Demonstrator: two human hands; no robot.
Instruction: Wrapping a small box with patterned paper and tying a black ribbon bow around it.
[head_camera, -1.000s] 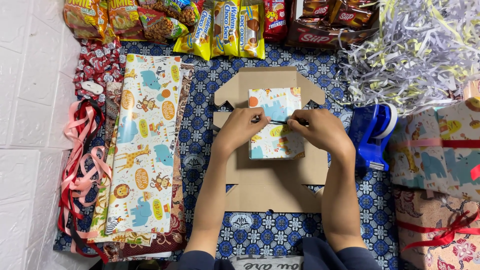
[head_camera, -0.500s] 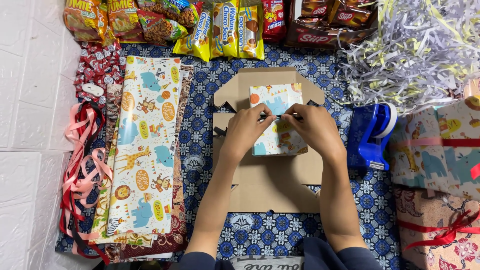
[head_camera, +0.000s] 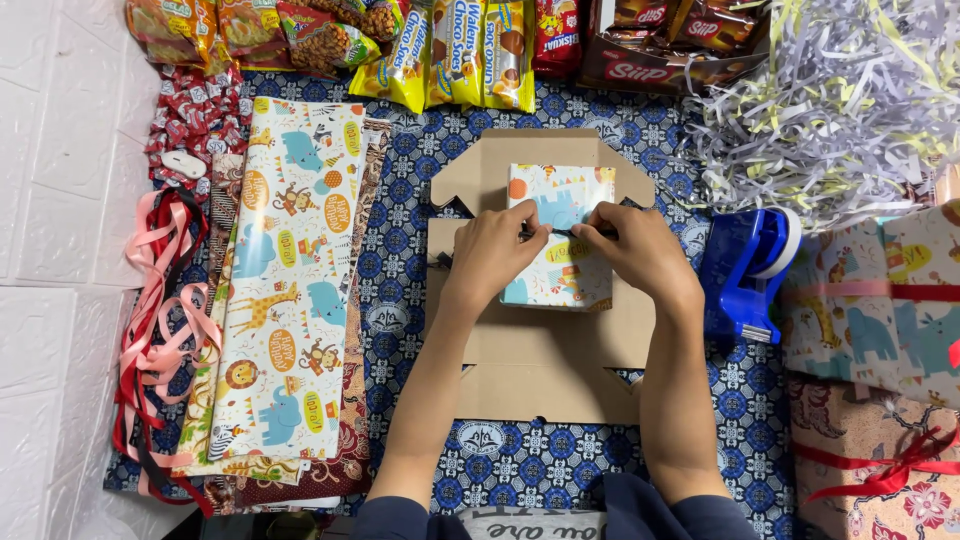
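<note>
A small box wrapped in animal-print paper (head_camera: 562, 268) lies on a flattened brown cardboard piece (head_camera: 540, 360). My left hand (head_camera: 497, 252) rests on its left half, fingers pinching at the paper's seam in the middle. My right hand (head_camera: 640, 250) meets it from the right, thumb and fingers pressed on the same seam. Both hands hold the wrapped box down; what lies under the fingertips is hidden.
A blue tape dispenser (head_camera: 745, 270) stands right of the cardboard. Sheets of animal-print wrapping paper (head_camera: 285, 290) lie left, ribbons (head_camera: 155, 330) beyond them. Snack packets (head_camera: 440, 45) line the top, shredded paper (head_camera: 840, 100) fills the top right, wrapped gifts (head_camera: 880, 310) sit right.
The wrapped box was tilted and turned slightly half a second ago; it now lies flat and squarer. Both hands stay pinched at its middle seam.
</note>
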